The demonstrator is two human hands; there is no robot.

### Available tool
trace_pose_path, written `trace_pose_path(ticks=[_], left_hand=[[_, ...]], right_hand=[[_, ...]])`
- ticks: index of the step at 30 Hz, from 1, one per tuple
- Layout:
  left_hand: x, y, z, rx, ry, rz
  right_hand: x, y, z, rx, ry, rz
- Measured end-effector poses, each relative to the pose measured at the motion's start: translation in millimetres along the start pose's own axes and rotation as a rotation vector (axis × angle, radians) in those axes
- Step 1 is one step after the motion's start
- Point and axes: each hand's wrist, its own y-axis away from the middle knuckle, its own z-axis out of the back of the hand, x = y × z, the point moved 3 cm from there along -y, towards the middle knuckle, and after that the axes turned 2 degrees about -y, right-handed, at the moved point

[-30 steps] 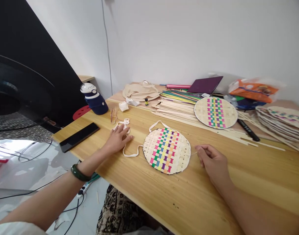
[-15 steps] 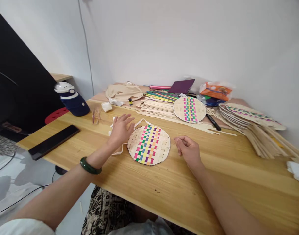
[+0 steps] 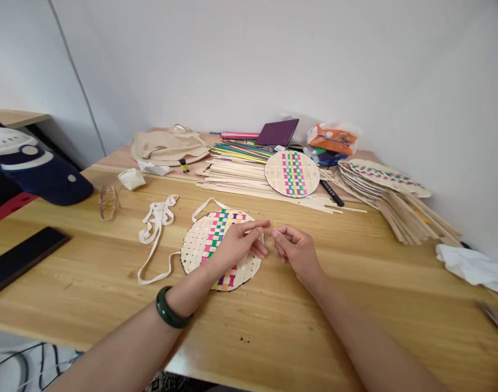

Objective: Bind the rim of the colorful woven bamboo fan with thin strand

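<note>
A round woven mat [image 3: 195,245] with a band of coloured squares lies flat on the table. White ribbon [image 3: 162,215] runs from its left edge and lies in loose loops beside it. My left hand [image 3: 241,240], with a dark green bangle [image 3: 171,310] on the wrist, hovers over the mat's right half and hides part of it. Its index finger points right, with the thumb a little apart. Just right of the mat, my right hand [image 3: 297,251] is pinched, thumb against index finger. Whatever is between those fingertips is too small to make out. The fingertips of both hands nearly meet.
Behind stand a second woven disc [image 3: 292,174], a pile of strips [image 3: 240,171], a black marker [image 3: 331,193] and a small glue bottle [image 3: 184,165]. Stacked woven fans [image 3: 383,179] lie right. Glasses [image 3: 109,203], a phone [image 3: 26,258] and a blue jug [image 3: 44,174] are left.
My left hand has left the ribbon and moved right, over the mat toward my right hand. My right hand stays pinched. The view has turned to the right.
</note>
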Motion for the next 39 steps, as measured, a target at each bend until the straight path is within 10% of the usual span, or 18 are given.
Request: trace_pose_path(ticks=[31, 39], left_hand=[[1, 4, 3.3, -0.037, 0.115, -0.040], [-18, 8, 19.9, -0.351, -0.122, -0.367]], right_hand=[[6, 6, -1, 0.058, -0.105, 0.010], [4, 7, -4, 0.021, 0.376, 0.171]])
